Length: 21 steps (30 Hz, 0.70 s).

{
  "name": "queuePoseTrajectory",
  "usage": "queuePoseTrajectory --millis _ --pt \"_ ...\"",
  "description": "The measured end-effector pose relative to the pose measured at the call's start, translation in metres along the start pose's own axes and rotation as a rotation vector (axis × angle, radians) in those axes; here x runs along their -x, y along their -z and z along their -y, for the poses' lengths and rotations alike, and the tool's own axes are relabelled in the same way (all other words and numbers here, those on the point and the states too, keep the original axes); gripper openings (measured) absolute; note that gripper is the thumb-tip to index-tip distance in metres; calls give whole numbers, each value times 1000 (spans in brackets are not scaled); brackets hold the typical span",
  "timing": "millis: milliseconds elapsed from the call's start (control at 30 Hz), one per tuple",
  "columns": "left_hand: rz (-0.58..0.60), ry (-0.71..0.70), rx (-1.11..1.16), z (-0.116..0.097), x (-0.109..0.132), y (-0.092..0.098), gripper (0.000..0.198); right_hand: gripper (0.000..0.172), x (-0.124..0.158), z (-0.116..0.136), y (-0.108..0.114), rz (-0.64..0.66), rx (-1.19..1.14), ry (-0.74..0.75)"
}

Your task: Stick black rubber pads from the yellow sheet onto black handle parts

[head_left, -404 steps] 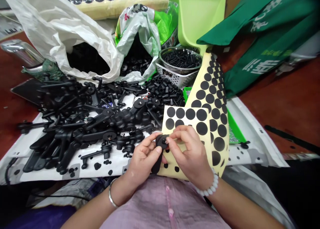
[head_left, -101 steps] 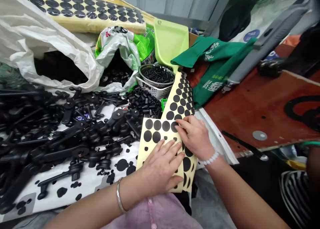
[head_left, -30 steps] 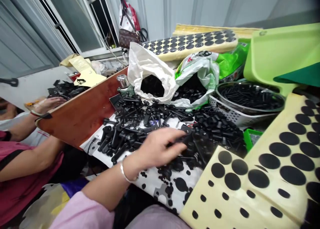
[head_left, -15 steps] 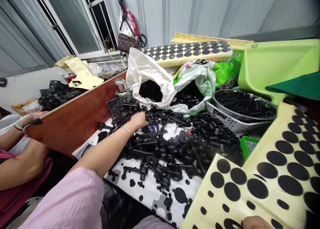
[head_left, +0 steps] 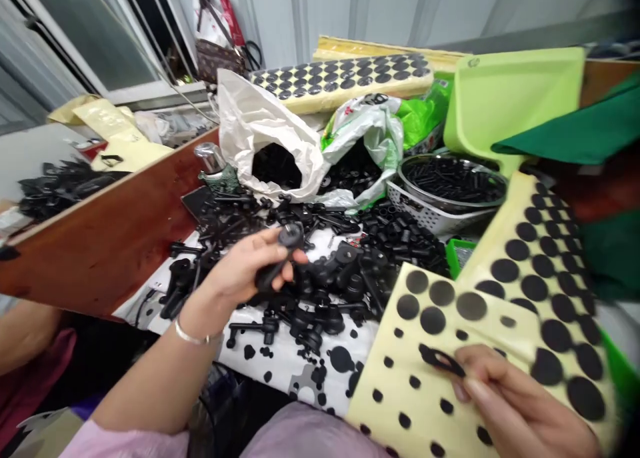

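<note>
My left hand (head_left: 245, 269) is closed around a black plastic crank handle (head_left: 290, 235), its round hub facing up. It holds the part just above a heap of similar black crank handles (head_left: 325, 278). My right hand (head_left: 515, 398) pinches a thin black adhesive pad (head_left: 434, 358) with an opening in it, between thumb and fingers. This pad is over a cream backing sheet (head_left: 370, 405), which carries large and small black round stickers. Part of the right palm runs out of the lower right edge.
Behind the heap are a white sack (head_left: 235, 121), a plastic bag of black parts (head_left: 390, 151) and a glass-rimmed bowl of black pins (head_left: 453, 185). A reddish wooden board (head_left: 110, 225) borders the left. A green dustpan (head_left: 515, 98) stands at back right. A co-worker's arm (head_left: 30, 338) shows at left.
My left hand has drawn back from the heap and turned, bringing up a crank handle. My right hand has risen farther into view with the adhesive pad. The camera view has swung right.
</note>
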<state>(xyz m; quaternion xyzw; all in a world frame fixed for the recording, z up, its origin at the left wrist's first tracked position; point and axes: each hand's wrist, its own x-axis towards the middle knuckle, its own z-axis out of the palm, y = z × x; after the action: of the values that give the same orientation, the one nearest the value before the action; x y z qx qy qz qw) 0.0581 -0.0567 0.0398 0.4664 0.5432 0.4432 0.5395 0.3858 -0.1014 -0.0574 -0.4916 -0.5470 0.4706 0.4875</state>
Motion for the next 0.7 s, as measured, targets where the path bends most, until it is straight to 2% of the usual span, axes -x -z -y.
queuePoseTrajectory --millis 100,200,267,400,533,633,700 --pt "285 152 380 31 22 -60 43 19 -10 10 -1 15 -143 -4" --pt "360 281 517 62 31 -109 53 18 -13 23 -3 -18 -344 -72" --pt "358 318 521 76 33 -130 55 16 -9 32 -4 -45 -409 -131" --pt "366 289 470 84 32 -145 54 12 1 47 -6 45 -489 -246" --pt "357 225 419 81 33 -146 53 14 3 53 -9 158 -492 -315" --pt "380 187 401 80 35 -145 55 20 1 52 -12 188 -459 -328" --pt "406 165 398 79 36 -143 55 17 0 49 -12 196 -441 -335"
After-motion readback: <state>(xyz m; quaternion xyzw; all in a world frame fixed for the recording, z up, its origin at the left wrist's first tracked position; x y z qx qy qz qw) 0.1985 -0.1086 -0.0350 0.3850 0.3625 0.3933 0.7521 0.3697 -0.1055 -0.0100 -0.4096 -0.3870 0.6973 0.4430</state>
